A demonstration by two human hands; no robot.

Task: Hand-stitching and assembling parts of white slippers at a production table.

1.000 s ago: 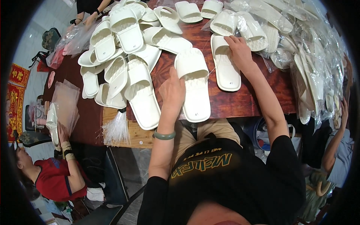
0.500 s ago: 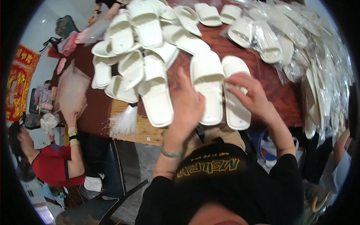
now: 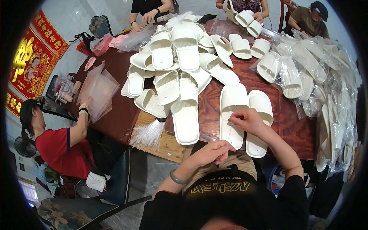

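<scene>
A pair of white slippers lies side by side at the table's near edge, the left slipper (image 3: 232,100) beside the right slipper (image 3: 257,145). My right hand (image 3: 250,122) is over the pair, its fingers curled in a pinch above the left slipper's footbed. Just below that slipper's heel is my left hand (image 3: 213,153), closed with its fingers bent together. Whatever either hand might hold is too small or hidden to make out. Left of the pair, a single white slipper (image 3: 185,122) lies with its heel toward me, against a heap of white slippers (image 3: 161,50).
Plastic-wrapped slippers (image 3: 306,76) are piled at the right. A bundle of white plastic strands (image 3: 147,135) lies on a light wooden board (image 3: 176,147). At the left, a person in red (image 3: 63,147) handles clear plastic bags (image 3: 100,90). Other people are across the table.
My left hand has come down from beside the slippers to below the left one's heel, its fingers closing. My right hand's fingers have drawn together. The view has shifted, showing more people beyond the table.
</scene>
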